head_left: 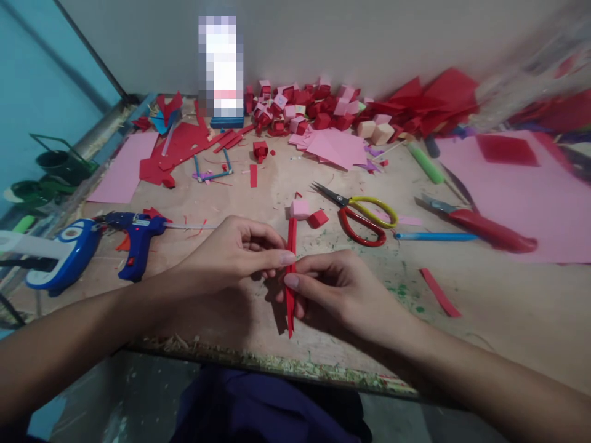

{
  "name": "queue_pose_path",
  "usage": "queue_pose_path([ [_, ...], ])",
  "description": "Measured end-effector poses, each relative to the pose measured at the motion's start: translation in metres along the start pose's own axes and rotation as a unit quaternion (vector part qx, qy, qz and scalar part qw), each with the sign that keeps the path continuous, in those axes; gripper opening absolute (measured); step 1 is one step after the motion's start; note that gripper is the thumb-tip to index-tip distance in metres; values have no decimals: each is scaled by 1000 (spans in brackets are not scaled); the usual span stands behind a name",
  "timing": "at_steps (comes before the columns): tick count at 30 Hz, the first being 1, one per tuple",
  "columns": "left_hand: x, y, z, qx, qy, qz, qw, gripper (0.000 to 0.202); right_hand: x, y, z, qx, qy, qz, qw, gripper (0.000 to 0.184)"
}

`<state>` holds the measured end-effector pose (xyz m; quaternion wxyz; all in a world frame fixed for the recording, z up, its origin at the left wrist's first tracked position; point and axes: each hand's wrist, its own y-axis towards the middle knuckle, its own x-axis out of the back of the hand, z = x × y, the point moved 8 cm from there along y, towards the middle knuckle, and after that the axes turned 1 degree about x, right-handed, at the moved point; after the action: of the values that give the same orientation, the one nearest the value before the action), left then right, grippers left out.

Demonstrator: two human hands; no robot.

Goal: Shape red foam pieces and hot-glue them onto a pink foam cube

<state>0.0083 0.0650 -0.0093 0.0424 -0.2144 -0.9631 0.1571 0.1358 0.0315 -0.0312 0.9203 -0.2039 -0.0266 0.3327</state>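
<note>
Left of the fingers, a blue glue gun rests on the table, its pale glue stick pointing toward the left hand. That hand pinches a red paper strip between thumb and fingertips; the right hand pinches it slightly nearer the body, its far end just beside a pink cube. The strip looks creased lengthwise but not pressed fully flat, so I judge the folding only partly done; the heap of paper cubes beyond the fingers seems finished, while a loose strip to their right lies unfolded. The front edge runs close on the near side; scissors limit room beyond, to the right; more open room lies between the right hand and loose strip.
</note>
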Motion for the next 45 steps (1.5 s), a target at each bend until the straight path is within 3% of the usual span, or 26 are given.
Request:
queue_pose_path([
  [3, -4, -1, 0, 3, 22, 36, 999, 9, 1, 0, 2, 3, -2, -6, 1000, 35],
  [13, -2, 4, -1, -2, 8, -14, 1000, 14, 2, 0, 6, -6, -54, -36, 998, 32],
  [18, -1, 3, -1, 7, -1, -18, 1000, 15, 1, 2, 0, -16, -32, -15, 999, 33],
  [24, -5, 2, 3, 16, 11, 16, 1000, 10, 1, 1, 1, -10, -15, -29, 999, 34],
  [37, -3, 5, 0, -5, -9, -4, 1000, 8, -2, 3, 1, -23, 3, -2, 1000, 30],
  [45, 0, 5, -3, -14, -22, -17, 1000, 10, -1, 2, 3, -23, -3, -24, 999, 32],
])
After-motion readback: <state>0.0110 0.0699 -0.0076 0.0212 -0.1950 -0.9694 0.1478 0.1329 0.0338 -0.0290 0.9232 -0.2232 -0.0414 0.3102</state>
